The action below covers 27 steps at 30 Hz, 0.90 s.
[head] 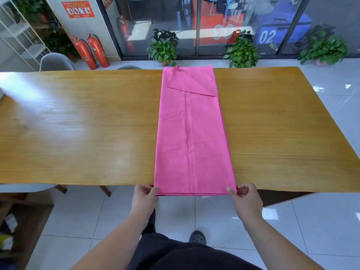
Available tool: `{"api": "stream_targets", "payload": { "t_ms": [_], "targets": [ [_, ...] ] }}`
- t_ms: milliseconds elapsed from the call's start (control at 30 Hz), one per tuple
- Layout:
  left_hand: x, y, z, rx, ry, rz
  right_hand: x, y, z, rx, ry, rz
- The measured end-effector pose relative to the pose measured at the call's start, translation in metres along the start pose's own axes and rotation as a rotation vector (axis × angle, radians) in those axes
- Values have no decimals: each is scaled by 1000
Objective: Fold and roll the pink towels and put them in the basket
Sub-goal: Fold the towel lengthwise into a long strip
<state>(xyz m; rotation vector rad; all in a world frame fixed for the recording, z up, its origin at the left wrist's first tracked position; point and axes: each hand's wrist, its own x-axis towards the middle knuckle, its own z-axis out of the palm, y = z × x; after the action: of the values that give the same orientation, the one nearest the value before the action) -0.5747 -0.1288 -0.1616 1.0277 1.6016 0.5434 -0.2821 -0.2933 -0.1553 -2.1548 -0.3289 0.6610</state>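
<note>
Pink cloth towel (191, 137) lies folded lengthwise on the wooden desk (78, 123); left hand (145, 197) and right hand (246, 199) pinch its 6 o'clock corners. Rolling and basketing remain.

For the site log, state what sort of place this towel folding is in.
Probably an office or commercial lobby, not a home: red fire extinguishers below a safety poster, and a glass wall lined with potted plants. The pink towel lies on a long wooden table.
</note>
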Motion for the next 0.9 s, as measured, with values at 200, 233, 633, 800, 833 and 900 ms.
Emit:
{"api": "stream_targets", "payload": {
  "t_ms": [200,233,633,800,833,900],
  "targets": [
    [5,2,-2,-151,-21,-48,18,-8,-9,430,-125,166],
    [6,2,-4,-198,-52,-64,21,-9,-12,448,-155,151],
    [5,48,-33,-262,-560,-27,27,-38,-40,381,-546,111],
    [15,42,-36,-85,-438,7,27,-26,-42,281,-577,111],
    [15,35,-34,-23,-428,11,25,-22,-39,248,-577,115],
    [17,27,-31,40,-420,5,22,-19,-35,223,-568,123]
  ]
}}
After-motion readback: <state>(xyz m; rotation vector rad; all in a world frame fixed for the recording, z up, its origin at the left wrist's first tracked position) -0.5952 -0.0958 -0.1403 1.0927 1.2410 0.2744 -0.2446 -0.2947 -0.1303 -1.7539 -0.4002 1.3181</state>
